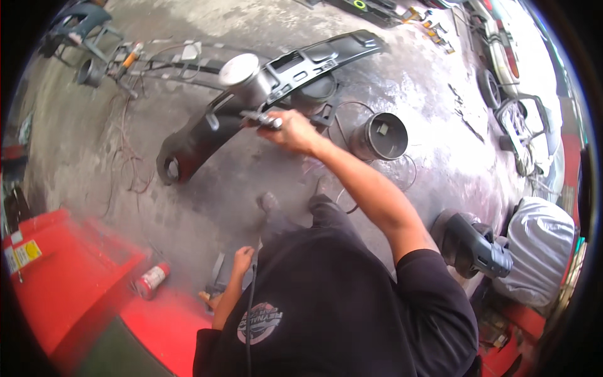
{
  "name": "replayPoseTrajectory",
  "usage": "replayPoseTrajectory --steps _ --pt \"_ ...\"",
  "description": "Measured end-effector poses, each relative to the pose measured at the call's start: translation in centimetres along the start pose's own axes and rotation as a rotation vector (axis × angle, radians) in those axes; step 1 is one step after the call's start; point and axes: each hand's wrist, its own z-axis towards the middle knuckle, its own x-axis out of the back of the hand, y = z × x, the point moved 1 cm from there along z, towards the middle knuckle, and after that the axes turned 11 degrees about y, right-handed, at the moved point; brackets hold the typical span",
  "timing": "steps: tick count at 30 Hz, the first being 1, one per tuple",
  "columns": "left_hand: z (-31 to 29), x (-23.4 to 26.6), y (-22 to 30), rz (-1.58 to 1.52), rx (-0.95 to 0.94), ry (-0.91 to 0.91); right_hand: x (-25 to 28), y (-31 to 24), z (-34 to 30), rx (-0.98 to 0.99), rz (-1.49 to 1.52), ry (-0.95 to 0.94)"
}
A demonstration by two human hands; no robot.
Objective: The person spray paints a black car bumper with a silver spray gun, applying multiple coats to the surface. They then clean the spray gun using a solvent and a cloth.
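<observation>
Concrete floor: dashboard, bucket beside right hand.

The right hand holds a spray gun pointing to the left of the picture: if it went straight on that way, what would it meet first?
Most likely the black dashboard panel propped on the floor: the right hand and its spray gun already reach its upper edge. Depth is unclear, so touch cannot be confirmed.

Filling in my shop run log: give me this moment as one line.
right hand: holds spray gun over black dashboard panel | left hand: low beside body, grip unclear | floor: black can, fire extinguisher
</observation>
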Motion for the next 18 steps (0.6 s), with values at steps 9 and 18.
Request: replayPoseTrajectory --steps 9,18 --pt "-2.1 -5.1 9.8 -0.063 0.193 0.069 28.0 23.0 5.4 -0.394 -0.091 0.414" --pt "-7.1 -17.8 9.6 0.312 -0.007 0.181 44.7 38.4 9.9 -0.307 -0.596 0.687"
